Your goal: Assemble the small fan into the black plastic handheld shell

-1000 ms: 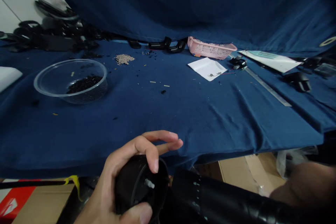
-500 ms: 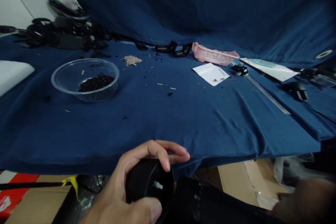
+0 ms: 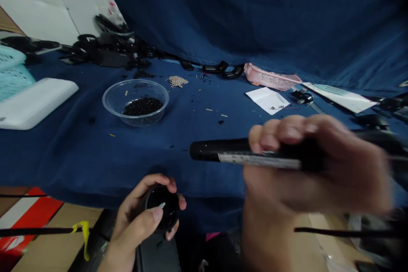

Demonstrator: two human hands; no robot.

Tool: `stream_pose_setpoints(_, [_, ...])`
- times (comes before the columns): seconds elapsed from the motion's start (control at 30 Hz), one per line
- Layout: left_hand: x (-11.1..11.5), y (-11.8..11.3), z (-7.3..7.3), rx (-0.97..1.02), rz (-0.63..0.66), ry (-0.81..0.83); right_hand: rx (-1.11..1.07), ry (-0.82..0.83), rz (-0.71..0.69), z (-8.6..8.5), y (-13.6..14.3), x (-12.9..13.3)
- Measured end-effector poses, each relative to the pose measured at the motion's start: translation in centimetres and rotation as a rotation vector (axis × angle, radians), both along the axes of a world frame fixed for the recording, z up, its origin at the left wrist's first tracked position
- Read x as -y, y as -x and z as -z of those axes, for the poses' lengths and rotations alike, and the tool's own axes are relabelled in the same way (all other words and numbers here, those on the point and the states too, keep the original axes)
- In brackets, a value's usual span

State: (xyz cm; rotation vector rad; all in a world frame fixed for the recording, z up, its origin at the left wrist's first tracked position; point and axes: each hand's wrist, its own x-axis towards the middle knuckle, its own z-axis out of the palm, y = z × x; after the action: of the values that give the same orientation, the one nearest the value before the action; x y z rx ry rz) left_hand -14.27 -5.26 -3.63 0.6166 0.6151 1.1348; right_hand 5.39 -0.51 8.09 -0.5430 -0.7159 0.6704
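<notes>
My left hand [image 3: 134, 229] is wrapped round a black round housing [image 3: 167, 206], holding it low in front of the table edge. The thumb lies across its face by a small whitish peg. To the right, my right hand [image 3: 306, 174], smeared by motion, grips a black electric screwdriver [image 3: 207, 151] with a white label along its side. Its thin bit points left, above the cloth and apart from the housing. Farther back stands a clear plastic bowl [image 3: 111, 112] with many small black pieces [image 3: 145, 106], which look like screws.
Blue cloth [image 3: 153, 153] covers the table. On the left are a white box [image 3: 47, 97] and a turquoise basket [image 3: 14, 74]. A heap of small pale pieces [image 3: 177, 81], a pink basket [image 3: 274, 80] and white paper [image 3: 267, 100] lie behind. Cardboard boxes [image 3: 54, 242] stand below.
My right hand has risen from the lower right with the screwdriver, now pointing left over the table. My left hand has drawn down and left with the housing. The view has shifted left.
</notes>
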Motion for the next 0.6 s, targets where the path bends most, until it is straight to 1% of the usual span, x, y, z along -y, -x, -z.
stream_pose_setpoints(0.07, [0.1,-0.2,0.1,0.014,0.006,-0.012,-0.023,-0.029,0.030,0.9,0.6,-1.4])
stream_pose_setpoints(0.13, [0.0,-0.2,0.0,0.030,0.012,-0.022,-0.059,-0.017,0.044,1.8,1.0,-2.6])
stream_pose_setpoints(0.27, [-0.2,0.0,-0.2,0.046,0.035,-0.025,-0.072,0.011,0.045,2.7,1.1,-3.4])
stream_pose_setpoints(0.4, [-0.3,0.1,0.0,0.053,0.043,0.014,-0.105,0.035,0.003,2.6,1.2,-3.3])
stream_pose_setpoints(0.53, [-0.2,0.0,0.0,0.045,0.029,0.055,-0.107,0.005,-0.047,2.2,0.7,-2.6])
stream_pose_setpoints(0.6, [-0.2,0.0,-0.2,0.052,0.013,0.076,-0.089,-0.016,-0.098,1.8,0.2,-1.9])
